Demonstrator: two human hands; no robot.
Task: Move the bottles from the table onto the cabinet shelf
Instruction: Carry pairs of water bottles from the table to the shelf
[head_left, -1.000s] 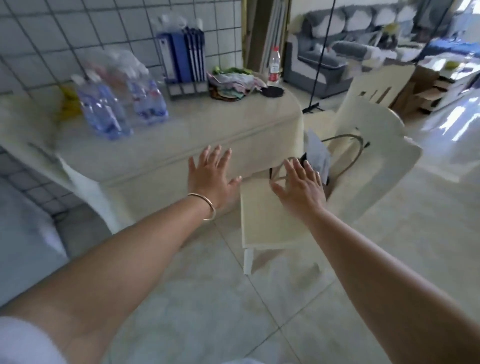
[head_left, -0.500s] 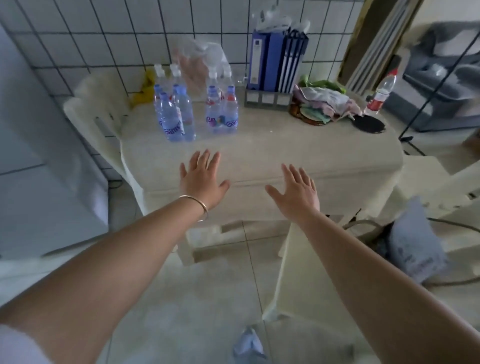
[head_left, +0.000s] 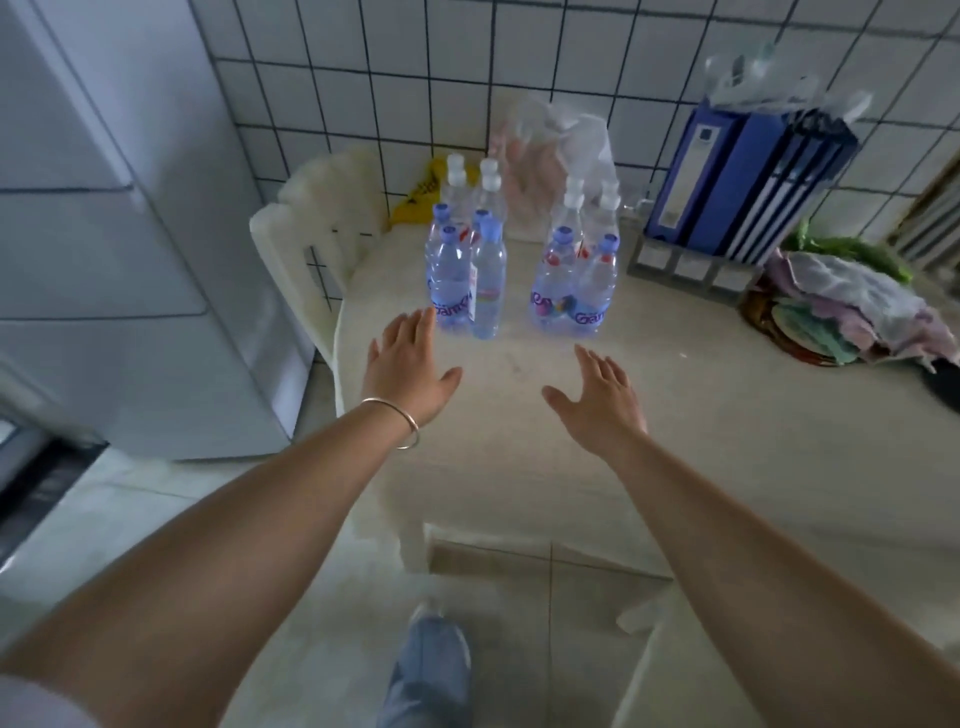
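Observation:
Several clear plastic water bottles with blue and white caps stand in two clusters on the cream-covered table: a left cluster and a right cluster. My left hand, with a bangle at the wrist, hovers open just in front of the left cluster, fingertips near the closest bottle. My right hand is open, fingers spread, a short way in front of the right cluster. Neither hand holds anything.
A grey-white cabinet or fridge stands at the left. A white plastic chair sits between it and the table. Blue binders, a plastic bag and a basket of cloths occupy the table's back and right. My shoe shows below.
The view has swung left and closer to the table. Both open hands have moved forward over the tabletop toward the bottles.

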